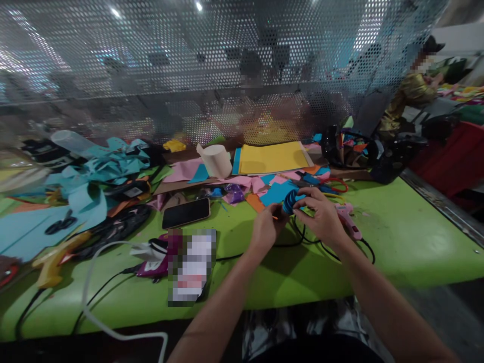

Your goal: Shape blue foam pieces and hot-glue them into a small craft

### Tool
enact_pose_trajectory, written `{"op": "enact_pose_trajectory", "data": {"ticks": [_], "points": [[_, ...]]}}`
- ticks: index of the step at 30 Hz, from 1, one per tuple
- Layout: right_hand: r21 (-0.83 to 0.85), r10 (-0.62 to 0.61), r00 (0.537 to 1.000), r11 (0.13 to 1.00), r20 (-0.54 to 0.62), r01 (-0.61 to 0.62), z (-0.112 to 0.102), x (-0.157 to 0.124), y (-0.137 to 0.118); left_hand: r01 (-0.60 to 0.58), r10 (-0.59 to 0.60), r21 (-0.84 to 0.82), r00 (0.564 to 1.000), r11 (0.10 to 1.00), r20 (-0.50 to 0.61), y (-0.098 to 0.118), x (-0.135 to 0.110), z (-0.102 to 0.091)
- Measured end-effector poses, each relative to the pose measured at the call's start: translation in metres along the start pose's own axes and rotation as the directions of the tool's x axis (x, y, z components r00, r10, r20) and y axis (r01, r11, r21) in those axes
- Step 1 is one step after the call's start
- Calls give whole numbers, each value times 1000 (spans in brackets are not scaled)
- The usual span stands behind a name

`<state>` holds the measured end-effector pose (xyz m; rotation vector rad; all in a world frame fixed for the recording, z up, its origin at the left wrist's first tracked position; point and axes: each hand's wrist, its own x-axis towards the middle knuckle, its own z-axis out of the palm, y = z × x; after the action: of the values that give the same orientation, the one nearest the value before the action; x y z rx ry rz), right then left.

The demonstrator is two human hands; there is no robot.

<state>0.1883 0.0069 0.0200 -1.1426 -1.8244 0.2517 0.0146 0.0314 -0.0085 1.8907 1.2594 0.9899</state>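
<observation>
Between my two hands is a coiled blue paper strip (pixel 290 201), rolled into a loose spiral above the green table. My left hand (pixel 269 224) is closed, its fingertips pinching the strip's lower left side. From the right, my right hand (pixel 319 212) grips the coil with bent thumb and fingers. A flat blue paper sheet (pixel 278 193) lies just behind the coil. Close to my right wrist rests a pink glue gun (pixel 348 221), its black cord running under my hands.
A phone (pixel 186 213) lies left of my hands, before a white paper roll (pixel 216 161). Yellow sheets (pixel 272 158) are stacked at the back. Scissors (pixel 60 223), a yellow glue gun (pixel 56 259) and cables occupy the left. A perforated metal screen (pixel 212 65) stands behind. A person (pixel 410 93) is at far right.
</observation>
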Motion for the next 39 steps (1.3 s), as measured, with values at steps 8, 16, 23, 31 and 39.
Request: {"op": "enact_pose_trajectory", "data": {"ticks": [8, 16, 23, 31, 39], "points": [[3, 0, 1000, 1000, 15, 0, 1, 0, -1, 32, -30, -92, 999, 995, 23, 0, 1, 1], [58, 27, 1000, 998, -1, -27, 0, 1, -3, 28, -22, -135, 999, 990, 48, -3, 1, 0], [51, 1, 1000, 999, 5, -1, -1, 1, -3, 44, -35, -187, 998, 981, 50, -13, 3, 4], [30, -49, 998, 998, -42, 51, -2, 0, -8, 44, -45, -48, 999, 998, -20, -13, 5, 4], [-14, -41, 996, 999, -74, 40, 2, -3, -7, 15, -12, 70, 999, 997, -39, -14, 4, 4]]}}
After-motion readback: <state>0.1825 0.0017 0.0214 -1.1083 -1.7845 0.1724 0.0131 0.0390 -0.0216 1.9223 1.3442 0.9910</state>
